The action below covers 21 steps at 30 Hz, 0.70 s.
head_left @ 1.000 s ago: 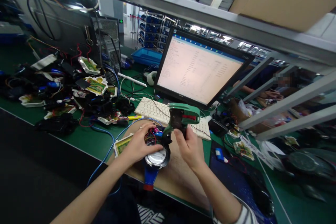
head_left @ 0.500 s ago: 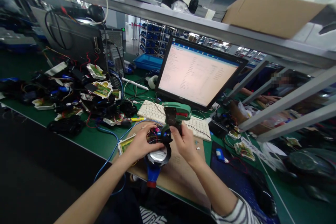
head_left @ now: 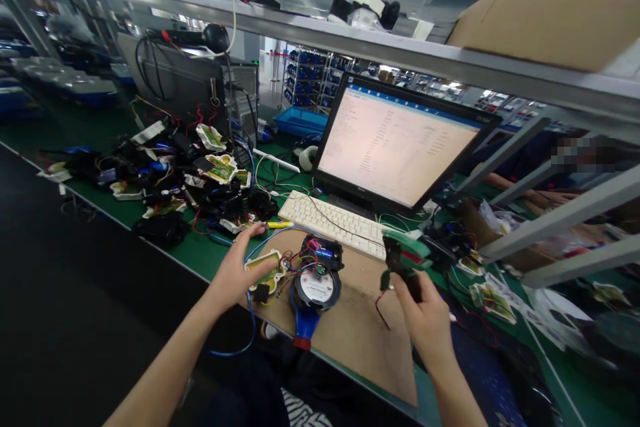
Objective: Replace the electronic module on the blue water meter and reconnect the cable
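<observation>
A blue meter (head_left: 317,287) with a round pale face lies on a brown board (head_left: 365,340), its red-tipped end toward me. Wires and a blue cylinder sit in the black housing (head_left: 327,253) at its top. Just left of it is a circuit board in a white frame (head_left: 267,272), joined by thin wires. My left hand (head_left: 237,273) is beside this board, thumb and fingers spread, holding nothing. To the right of the meter, my right hand (head_left: 423,310) grips a green-handled tool (head_left: 406,255) above the board. A short red and black wire (head_left: 383,312) hangs below the tool.
A white keyboard (head_left: 333,223) and a monitor (head_left: 395,143) stand behind the board. Circuit boards and black parts (head_left: 175,180) are heaped on the left. A shelf (head_left: 310,30) runs overhead, and metal bars (head_left: 565,213) slant at the right. A co-worker's arm (head_left: 510,183) shows beyond them.
My left hand has let go of the meter and moved left, its fingers opening. My right hand has carried the green tool right, away from the meter. The view has shifted left.
</observation>
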{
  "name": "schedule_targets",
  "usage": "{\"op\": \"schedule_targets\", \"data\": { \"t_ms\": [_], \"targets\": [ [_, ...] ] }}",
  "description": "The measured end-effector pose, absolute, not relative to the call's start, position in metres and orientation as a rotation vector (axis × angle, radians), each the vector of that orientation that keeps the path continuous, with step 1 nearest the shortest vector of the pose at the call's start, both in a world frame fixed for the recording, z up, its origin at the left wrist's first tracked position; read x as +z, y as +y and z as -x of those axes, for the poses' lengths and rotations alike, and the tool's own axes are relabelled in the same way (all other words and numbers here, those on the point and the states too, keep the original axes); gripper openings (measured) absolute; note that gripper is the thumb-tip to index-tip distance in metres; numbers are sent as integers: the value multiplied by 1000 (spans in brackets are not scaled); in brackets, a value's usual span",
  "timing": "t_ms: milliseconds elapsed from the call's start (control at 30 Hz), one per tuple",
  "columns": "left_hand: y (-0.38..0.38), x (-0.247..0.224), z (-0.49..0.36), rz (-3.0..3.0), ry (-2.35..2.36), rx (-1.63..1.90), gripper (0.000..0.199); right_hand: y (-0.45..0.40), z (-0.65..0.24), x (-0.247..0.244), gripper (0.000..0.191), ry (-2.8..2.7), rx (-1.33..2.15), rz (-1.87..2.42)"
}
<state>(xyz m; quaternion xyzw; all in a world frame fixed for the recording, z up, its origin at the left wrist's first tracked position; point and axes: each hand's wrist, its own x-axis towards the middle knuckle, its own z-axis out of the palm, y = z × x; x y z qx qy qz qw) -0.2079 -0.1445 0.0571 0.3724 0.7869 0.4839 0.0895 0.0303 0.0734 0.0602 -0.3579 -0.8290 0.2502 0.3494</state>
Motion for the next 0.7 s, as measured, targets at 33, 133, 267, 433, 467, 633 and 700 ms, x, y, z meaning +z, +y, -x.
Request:
{"op": "schedule_targets", "data": {
  "t_ms": [33, 133, 267, 433, 467, 633, 700],
  "targets": [
    [-155, 53, 210, -1113, 2423, 1302, 85, 74, -38, 54, 38, -2216, 617, 1006],
    [-179, 39, 214, -1187, 2561, 872, 99, 73, -53, 31, 48, -2423, 558, 1160],
    [-194, 29, 217, -1272, 2385, 908, 86, 69, -56, 2, 54, -2492, 469, 1131],
    [-194, 15, 227, -1364, 2567, 873, 76, 71, -55, -16, 46, -2594, 379, 1006],
    [-191, 11, 227, -1376, 2580, 862, 74, 71, -55, -16, 45, -2620, 361, 1003],
    [-178, 8, 220, -1329, 2592, 950, 61, 60, -53, 15, 41, -2580, 176, 929],
    [-179, 17, 214, -1284, 2625, 1055, 57, 46, -46, 36, 41, -2491, 139, 749]
  ]
}}
